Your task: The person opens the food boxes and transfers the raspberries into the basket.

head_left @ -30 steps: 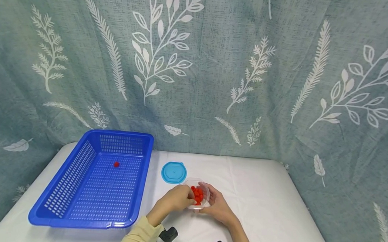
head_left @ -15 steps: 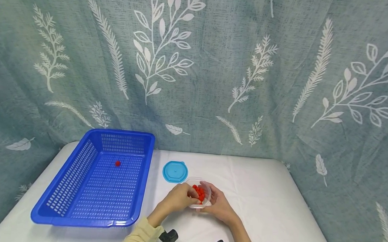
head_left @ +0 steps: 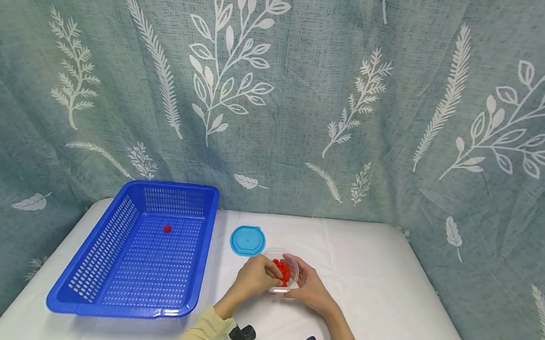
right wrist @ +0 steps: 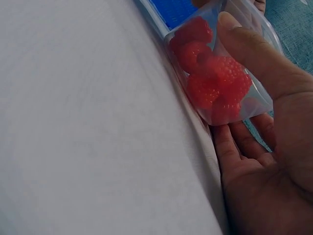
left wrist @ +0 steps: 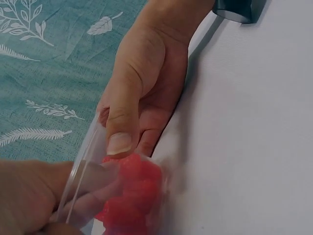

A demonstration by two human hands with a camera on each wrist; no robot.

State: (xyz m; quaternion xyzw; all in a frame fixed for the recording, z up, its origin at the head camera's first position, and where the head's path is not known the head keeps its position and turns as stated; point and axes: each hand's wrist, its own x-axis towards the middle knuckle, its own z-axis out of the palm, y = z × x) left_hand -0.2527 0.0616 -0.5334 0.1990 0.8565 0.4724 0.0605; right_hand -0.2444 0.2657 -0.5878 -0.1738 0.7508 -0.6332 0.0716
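Observation:
A small clear plastic container (head_left: 292, 275) stands on the white table, with several red raspberries (head_left: 286, 271) inside. My right hand (head_left: 313, 291) grips it from the right; in the right wrist view the thumb lies along its wall and the fingers are at its lower side. My left hand (head_left: 253, 277) reaches over the left rim with its fingers down among the berries. Through the clear wall in the left wrist view, those fingers appear beside the raspberries (left wrist: 132, 188); whether they pinch one is unclear.
To the left stands a large blue plastic basket (head_left: 203, 270), with a single red berry (head_left: 167, 229) on its floor. A round blue lid (head_left: 248, 241) lies behind the container. A leaf-patterned grey-green cloth (head_left: 295, 98) hangs behind the white table (head_left: 364, 279).
My left hand's fingers have shifted slightly among the raspberries. The right hand keeps its hold on the container. The whole view has drifted a little.

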